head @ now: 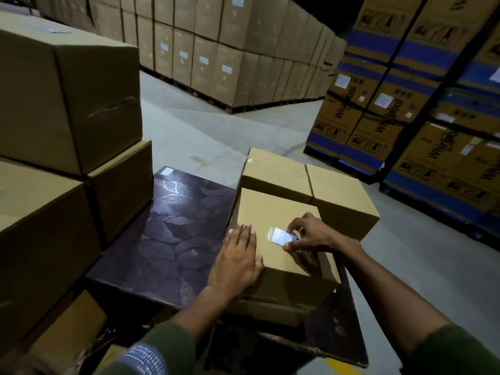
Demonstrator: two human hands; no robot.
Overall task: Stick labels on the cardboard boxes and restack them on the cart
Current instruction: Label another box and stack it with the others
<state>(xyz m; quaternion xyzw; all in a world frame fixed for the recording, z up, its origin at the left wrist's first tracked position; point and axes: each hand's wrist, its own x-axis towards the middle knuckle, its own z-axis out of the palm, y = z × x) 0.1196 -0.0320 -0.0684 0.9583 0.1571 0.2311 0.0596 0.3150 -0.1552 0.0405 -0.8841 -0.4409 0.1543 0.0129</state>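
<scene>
Left hand (238, 262) flat on box (278, 212); right hand (311, 234) pinches label (280, 236), seemingly lengthwise left-right.

Bare dark board (173, 239) open at centre, stacked boxes (67, 125) walling the left, floor (189, 125) beyond seemingly clear

Near box (281, 239): plain brown cardboard, matt, smooth top w/ faint creases. Label (281, 236) on it: white paper under clear film, glossy, catches light. Box behind (276, 174): same matt cardboard, strip of shiny clear tape at its corner. Cart deck (176, 234): dark board, semi-gloss, marbled leaf-like pattern, glare patch near far end; front edge chipped, rough. Stacked boxes at left (67, 98): matt cardboard, scuffed clear tape on side. Sleeve (162, 350): green knit cloth, printed patch. Floor (189, 131): grey concrete, dull sheen.
</scene>
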